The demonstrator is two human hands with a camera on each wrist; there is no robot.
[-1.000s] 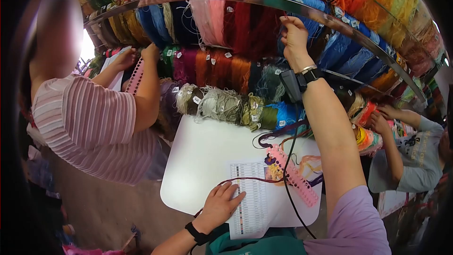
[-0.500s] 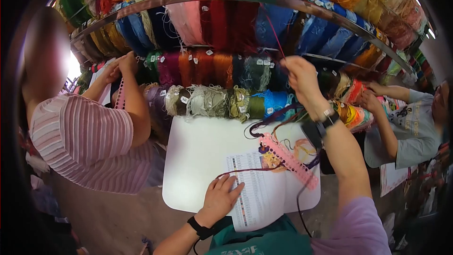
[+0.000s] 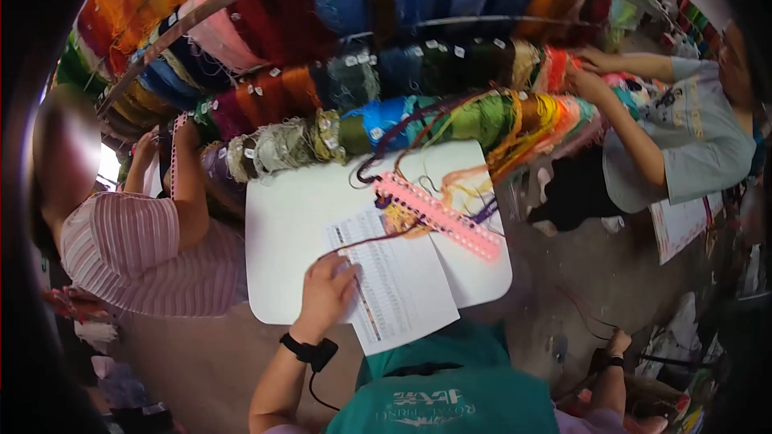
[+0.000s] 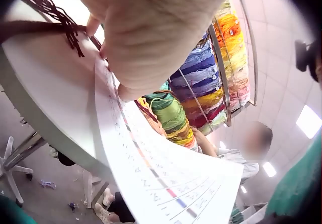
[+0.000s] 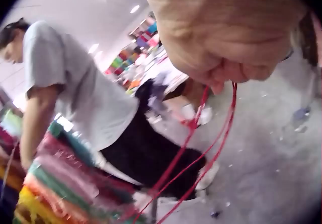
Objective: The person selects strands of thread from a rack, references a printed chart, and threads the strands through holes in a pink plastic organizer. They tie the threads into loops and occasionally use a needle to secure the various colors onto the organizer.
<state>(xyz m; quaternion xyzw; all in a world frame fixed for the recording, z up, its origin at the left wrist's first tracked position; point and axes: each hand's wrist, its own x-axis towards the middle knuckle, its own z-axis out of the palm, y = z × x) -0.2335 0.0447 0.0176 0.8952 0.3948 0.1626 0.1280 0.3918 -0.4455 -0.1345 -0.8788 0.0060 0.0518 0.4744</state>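
Note:
My left hand (image 3: 328, 293) rests on a printed chart sheet (image 3: 410, 293) at the front of the white table (image 3: 281, 217). A dark red thread bundle (image 3: 366, 239) runs from its fingertips to a pink perforated strip (image 3: 442, 215); in the left wrist view, the fingertips press at the thread (image 4: 50, 28) and the sheet's edge. Far out at the lower right, my right hand (image 3: 618, 343) is held low, away from the table. Its curled fingers grip red thread (image 5: 201, 133), several strands of which hang below the fist in the right wrist view.
Racks of coloured thread skeins (image 3: 273, 100) line the table's back edge, under a metal rail (image 3: 201, 12). A person in a striped top (image 3: 153, 249) stands at the left, and another in a grey shirt (image 3: 675, 145) handles skeins at the right.
My right hand has come down from the dark red skeins on the rack, drawing red thread out to the lower right. The left hand stays on the sheet; the head view has swung right.

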